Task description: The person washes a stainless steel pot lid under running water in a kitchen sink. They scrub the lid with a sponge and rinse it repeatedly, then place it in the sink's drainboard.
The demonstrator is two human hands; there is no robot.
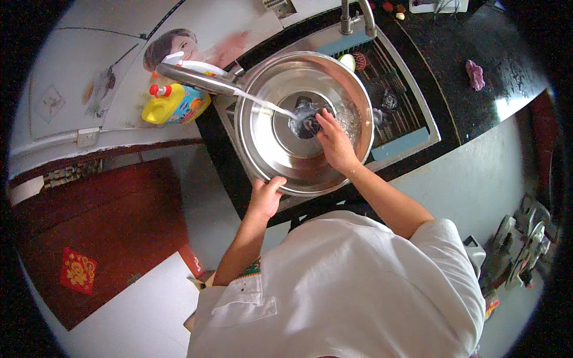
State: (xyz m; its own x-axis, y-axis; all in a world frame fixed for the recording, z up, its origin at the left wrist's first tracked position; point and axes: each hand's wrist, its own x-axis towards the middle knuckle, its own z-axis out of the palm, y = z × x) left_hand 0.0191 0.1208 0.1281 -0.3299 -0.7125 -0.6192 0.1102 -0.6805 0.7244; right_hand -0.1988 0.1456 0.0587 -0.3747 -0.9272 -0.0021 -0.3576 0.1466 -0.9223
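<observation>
A large stainless steel basin rests over the left part of the sink. My left hand grips its near rim, with the thumb over the edge. Inside the basin is my right hand, its fingers extended and slightly apart at the water. A stream of water runs from a metal faucet at the left and lands near the basin's middle, just left of my fingertips. Dark shapes show at the basin's bottom under the splash; I cannot tell what they are.
A yellow detergent bottle with a red cap stands left of the sink. On the right, a rack spans the sink beneath a second faucet. A pink-purple cloth lies on the black countertop.
</observation>
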